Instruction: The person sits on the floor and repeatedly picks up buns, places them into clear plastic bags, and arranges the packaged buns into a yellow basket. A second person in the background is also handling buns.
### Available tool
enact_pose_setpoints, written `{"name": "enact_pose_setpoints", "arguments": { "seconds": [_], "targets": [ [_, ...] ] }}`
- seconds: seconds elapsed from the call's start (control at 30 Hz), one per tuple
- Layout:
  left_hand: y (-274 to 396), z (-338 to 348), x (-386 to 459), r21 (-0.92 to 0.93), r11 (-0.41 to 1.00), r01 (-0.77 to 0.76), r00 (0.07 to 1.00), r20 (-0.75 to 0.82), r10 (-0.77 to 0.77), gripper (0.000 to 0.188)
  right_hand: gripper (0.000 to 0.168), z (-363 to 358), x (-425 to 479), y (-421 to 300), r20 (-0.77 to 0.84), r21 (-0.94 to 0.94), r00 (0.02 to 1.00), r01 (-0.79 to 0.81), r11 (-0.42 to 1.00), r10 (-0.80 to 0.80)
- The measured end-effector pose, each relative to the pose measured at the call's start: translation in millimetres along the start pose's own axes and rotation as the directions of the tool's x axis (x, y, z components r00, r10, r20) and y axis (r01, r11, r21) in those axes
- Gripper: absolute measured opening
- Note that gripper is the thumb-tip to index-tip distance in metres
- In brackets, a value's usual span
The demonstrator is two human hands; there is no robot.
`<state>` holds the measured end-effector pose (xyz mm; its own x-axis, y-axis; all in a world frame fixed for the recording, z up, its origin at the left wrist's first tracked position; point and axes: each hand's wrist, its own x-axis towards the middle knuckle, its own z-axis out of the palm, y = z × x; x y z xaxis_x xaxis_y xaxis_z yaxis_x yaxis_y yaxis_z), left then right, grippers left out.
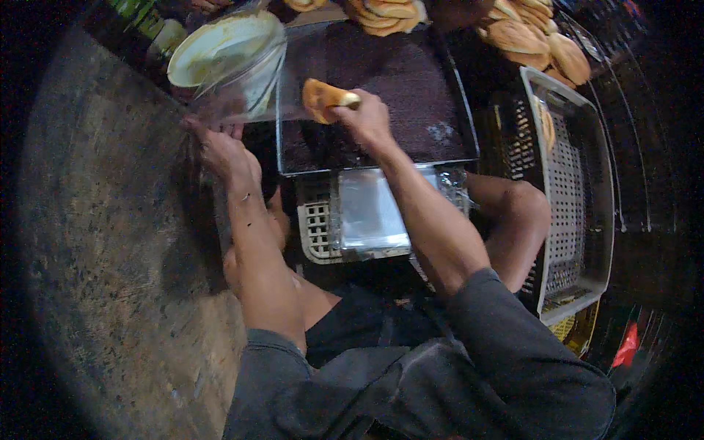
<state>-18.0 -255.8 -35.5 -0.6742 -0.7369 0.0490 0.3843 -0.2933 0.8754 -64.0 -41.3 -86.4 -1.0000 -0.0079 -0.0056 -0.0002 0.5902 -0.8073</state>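
My right hand [369, 121] grips a golden-brown bread roll [320, 102] above a dark, metal-rimmed tray [407, 71]. A pale strip shows along the roll's edge by my fingers. To the left, my left hand [225, 154] holds a clear plastic bag [242, 104] that spreads toward the roll; the blur hides where its mouth is. Below the tray, a stack of clear plastic bags [367, 212] lies on an off-white plastic crate [314, 250], partly under my right forearm.
A smeared white plastic bucket [190, 66] stands beyond my left hand. Rolls are piled behind the tray [385, 19] and at the upper right [520, 44]. On the right are a grey perforated crate [604, 220] and a yellow crate [583, 330]. Concrete floor [121, 247] lies left.
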Motion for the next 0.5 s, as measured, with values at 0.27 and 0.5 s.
{"name": "enact_pose_setpoints", "arguments": {
  "seconds": [0.27,0.5],
  "targets": [
    [0,42,-47,0.242,0.970,-0.018,0.982,0.188,-0.028,0.061,0.076,-225,-91,40,0.129,0.767,0.991,-0.119,0.630,0.030],
    [-14,74,-110,0.095,0.976,0.196,0.825,0.522,-0.216,0.082,0.054,-227,-98,22,0.040,0.824,0.999,-0.024,0.566,-0.017]
  ]
}}
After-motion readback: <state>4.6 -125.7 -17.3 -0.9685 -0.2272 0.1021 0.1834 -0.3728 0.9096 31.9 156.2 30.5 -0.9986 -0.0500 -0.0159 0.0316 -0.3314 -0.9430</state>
